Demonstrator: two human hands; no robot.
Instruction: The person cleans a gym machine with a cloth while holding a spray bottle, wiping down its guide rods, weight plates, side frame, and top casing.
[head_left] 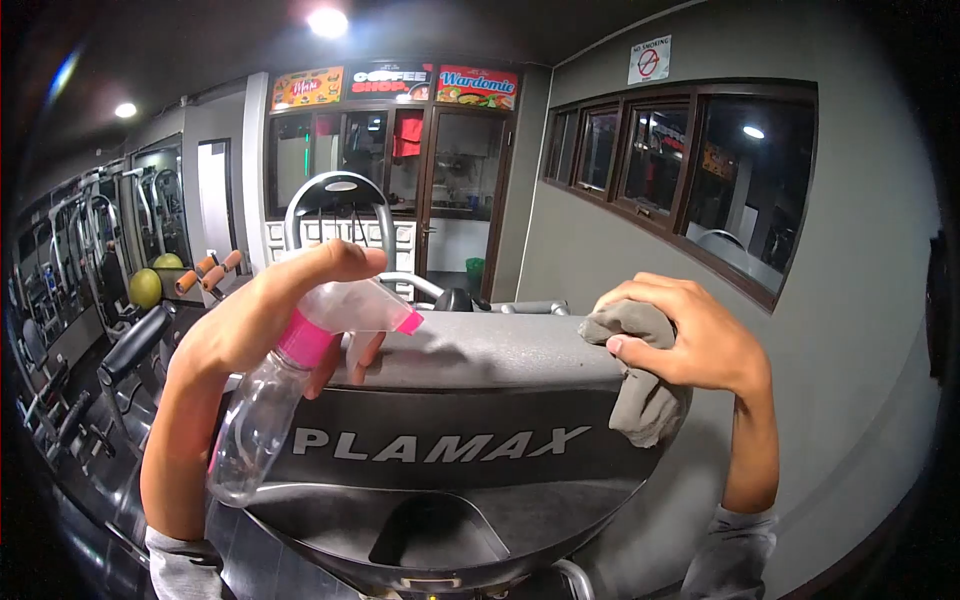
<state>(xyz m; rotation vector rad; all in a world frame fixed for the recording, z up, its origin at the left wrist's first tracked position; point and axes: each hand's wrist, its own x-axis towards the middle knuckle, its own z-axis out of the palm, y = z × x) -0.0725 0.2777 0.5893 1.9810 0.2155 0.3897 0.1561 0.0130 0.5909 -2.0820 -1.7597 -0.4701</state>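
Note:
My left hand is wrapped round the neck of a clear spray bottle with a pink collar. Its pink-tipped nozzle points right, over the grey top of a gym machine console. Small droplets or specks show on that top surface. On the right, my right hand grips a crumpled grey cloth, with thumb in front and fingers over it. The cloth hangs down at the console's right end, partly over the dark front panel lettered PLAMAX.
A grey wall with dark-framed windows rises on the right. Behind the console stands another machine with a rounded top. Gym equipment and yellow-green balls line the left side. Below the panel is a dark tray with a recess.

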